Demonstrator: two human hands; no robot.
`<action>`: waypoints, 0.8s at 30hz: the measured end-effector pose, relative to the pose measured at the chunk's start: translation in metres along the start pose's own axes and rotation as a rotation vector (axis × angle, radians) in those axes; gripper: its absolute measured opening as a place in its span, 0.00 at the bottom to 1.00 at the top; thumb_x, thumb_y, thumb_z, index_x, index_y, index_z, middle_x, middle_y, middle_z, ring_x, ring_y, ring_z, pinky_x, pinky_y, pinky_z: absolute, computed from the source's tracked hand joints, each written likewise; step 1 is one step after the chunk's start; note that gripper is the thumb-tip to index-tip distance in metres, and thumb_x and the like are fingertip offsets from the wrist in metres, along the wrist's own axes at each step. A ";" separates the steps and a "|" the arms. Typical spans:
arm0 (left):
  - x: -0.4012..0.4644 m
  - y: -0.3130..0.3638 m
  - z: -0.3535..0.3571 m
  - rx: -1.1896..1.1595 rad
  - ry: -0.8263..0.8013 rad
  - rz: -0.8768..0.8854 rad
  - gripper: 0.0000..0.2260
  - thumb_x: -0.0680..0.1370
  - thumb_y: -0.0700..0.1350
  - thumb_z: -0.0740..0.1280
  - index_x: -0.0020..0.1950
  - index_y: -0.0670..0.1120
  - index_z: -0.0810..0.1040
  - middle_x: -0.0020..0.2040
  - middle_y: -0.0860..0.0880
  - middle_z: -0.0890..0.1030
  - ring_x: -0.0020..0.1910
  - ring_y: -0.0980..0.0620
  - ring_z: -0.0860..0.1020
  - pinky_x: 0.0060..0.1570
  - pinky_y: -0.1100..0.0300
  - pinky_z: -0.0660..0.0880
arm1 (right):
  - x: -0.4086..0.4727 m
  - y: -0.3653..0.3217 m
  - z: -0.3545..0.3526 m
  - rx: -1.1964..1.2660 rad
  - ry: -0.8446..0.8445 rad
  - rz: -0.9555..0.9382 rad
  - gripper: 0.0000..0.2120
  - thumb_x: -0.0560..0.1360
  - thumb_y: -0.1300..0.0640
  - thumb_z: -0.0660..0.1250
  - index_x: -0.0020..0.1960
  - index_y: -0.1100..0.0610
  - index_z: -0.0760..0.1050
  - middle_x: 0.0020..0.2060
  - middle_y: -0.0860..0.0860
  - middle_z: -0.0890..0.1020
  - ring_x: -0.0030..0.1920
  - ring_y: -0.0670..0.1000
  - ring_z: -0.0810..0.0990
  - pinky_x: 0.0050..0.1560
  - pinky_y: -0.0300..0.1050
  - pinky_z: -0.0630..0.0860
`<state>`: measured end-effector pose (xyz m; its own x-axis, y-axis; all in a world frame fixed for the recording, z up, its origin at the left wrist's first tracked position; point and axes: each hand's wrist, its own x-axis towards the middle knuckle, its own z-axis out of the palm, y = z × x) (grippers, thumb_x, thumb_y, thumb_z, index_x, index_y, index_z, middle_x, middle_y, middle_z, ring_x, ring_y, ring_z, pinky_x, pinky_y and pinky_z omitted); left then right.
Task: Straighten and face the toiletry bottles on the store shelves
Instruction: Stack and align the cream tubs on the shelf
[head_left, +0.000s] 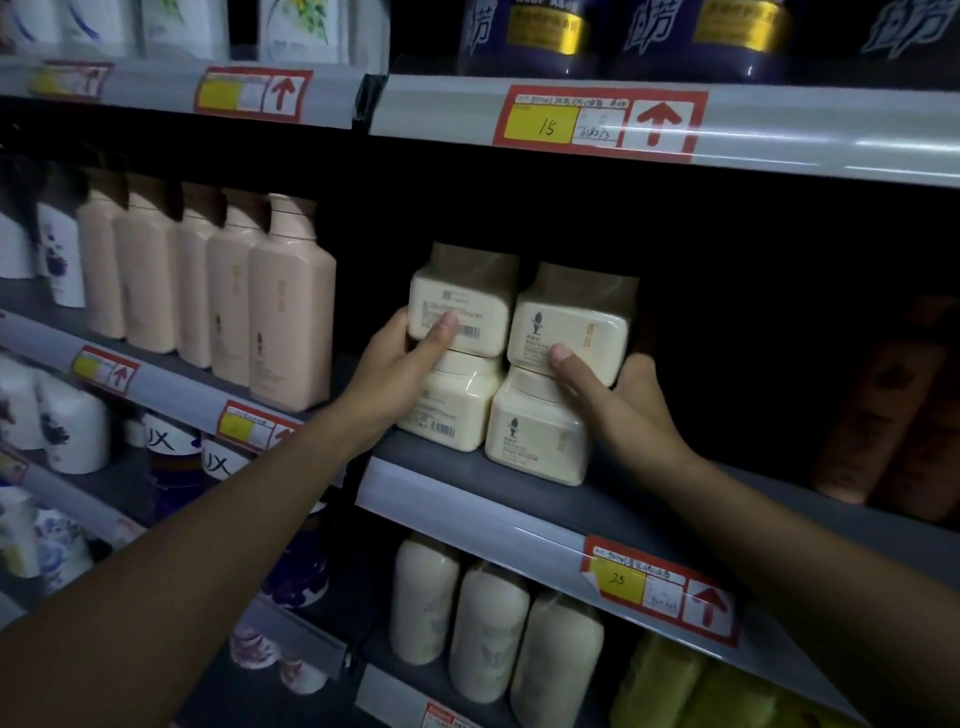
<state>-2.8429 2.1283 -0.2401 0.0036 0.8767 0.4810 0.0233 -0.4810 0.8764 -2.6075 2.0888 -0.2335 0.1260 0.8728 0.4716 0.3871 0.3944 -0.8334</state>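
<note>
Because four cream squat jars sit stacked two-high on the middle shelf (467, 470), both hands reach in to steady the top pair. The left hand (402, 371) grasps the upper-left jar (460, 306), thumb across its barcode side, so this jar shows its back. The right hand (618, 397) grasps the upper-right jar (571, 332), thumb on its logo face, which points outward toward the viewer. Both jars stand upright, long axis vertical, brown lids up. Beneath the hands sit the lower-left jar (452, 405) and lower-right jar (535, 431). Left of the left hand stands a row of pink bottles (291, 312).
</note>
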 end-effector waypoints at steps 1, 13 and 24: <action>0.001 -0.002 0.001 0.003 -0.003 0.006 0.13 0.82 0.56 0.68 0.63 0.51 0.80 0.57 0.55 0.87 0.56 0.59 0.85 0.55 0.62 0.80 | 0.003 0.003 0.003 -0.018 0.033 0.008 0.40 0.64 0.24 0.74 0.60 0.56 0.82 0.53 0.50 0.87 0.53 0.48 0.87 0.54 0.52 0.85; 0.003 -0.018 0.005 -0.025 0.062 0.052 0.15 0.85 0.55 0.63 0.64 0.47 0.81 0.57 0.53 0.87 0.57 0.58 0.85 0.53 0.64 0.79 | 0.001 0.010 0.013 -0.146 0.183 -0.082 0.43 0.64 0.18 0.65 0.55 0.55 0.82 0.48 0.47 0.87 0.48 0.43 0.86 0.48 0.50 0.86; 0.005 -0.024 0.006 0.059 0.117 0.088 0.16 0.88 0.54 0.55 0.62 0.49 0.79 0.58 0.53 0.85 0.58 0.59 0.82 0.58 0.63 0.77 | -0.009 -0.001 0.012 -0.215 0.217 -0.095 0.38 0.66 0.22 0.65 0.56 0.55 0.76 0.50 0.47 0.83 0.50 0.47 0.84 0.50 0.52 0.85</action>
<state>-2.8379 2.1439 -0.2592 -0.1082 0.8225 0.5585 0.0869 -0.5518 0.8295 -2.6203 2.0836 -0.2401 0.2628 0.7444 0.6138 0.5878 0.3809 -0.7137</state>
